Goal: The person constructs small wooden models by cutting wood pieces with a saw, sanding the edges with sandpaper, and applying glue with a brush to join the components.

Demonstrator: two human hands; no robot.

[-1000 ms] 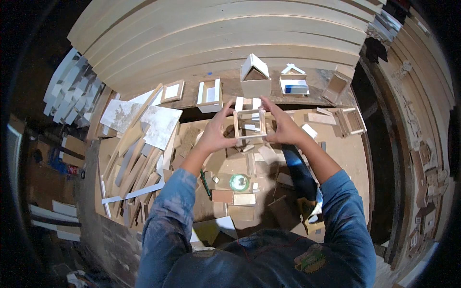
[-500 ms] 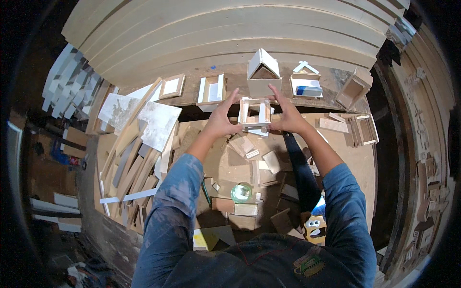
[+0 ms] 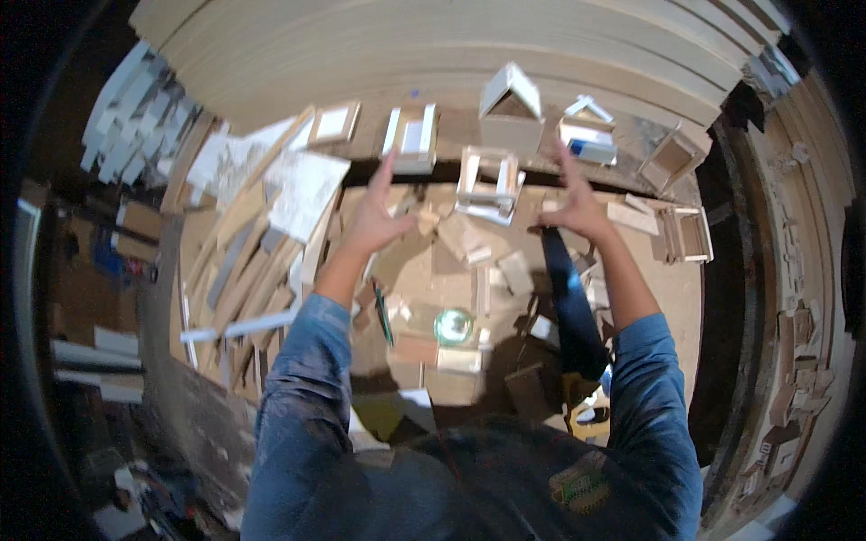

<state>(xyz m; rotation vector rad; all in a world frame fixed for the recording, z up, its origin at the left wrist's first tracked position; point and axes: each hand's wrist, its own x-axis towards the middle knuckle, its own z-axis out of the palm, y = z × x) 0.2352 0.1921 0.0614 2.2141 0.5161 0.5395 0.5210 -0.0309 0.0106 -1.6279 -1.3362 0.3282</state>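
Observation:
A small wooden frame box [image 3: 488, 177] with pale slats stands on the work table, between my hands and touched by neither. My left hand [image 3: 379, 221] is spread open to its left, with fingers pointing away from me. To its right my right hand [image 3: 577, 209] is likewise open, thumb apart, hovering near the tip of a dark-bladed handsaw [image 3: 573, 307]. The saw's yellow handle [image 3: 588, 417] lies close to my right sleeve. Motion slightly smears both hands. Several wood offcuts [image 3: 462, 236] lie just below the frame box.
A little house model [image 3: 511, 104], a white-edged tray box [image 3: 411, 135] and an open box [image 3: 675, 158] line the back ledge. Wood strips [image 3: 248, 288] pile up at left under a white board [image 3: 309, 189]. A green-tinted round container [image 3: 453, 326] and a dark green pencil-like stick [image 3: 383, 316] lie mid-table.
Both hands have let go of the wooden frame box and moved apart, left hand to the left, right hand to the right. The box now stands by itself. The view has shifted slightly.

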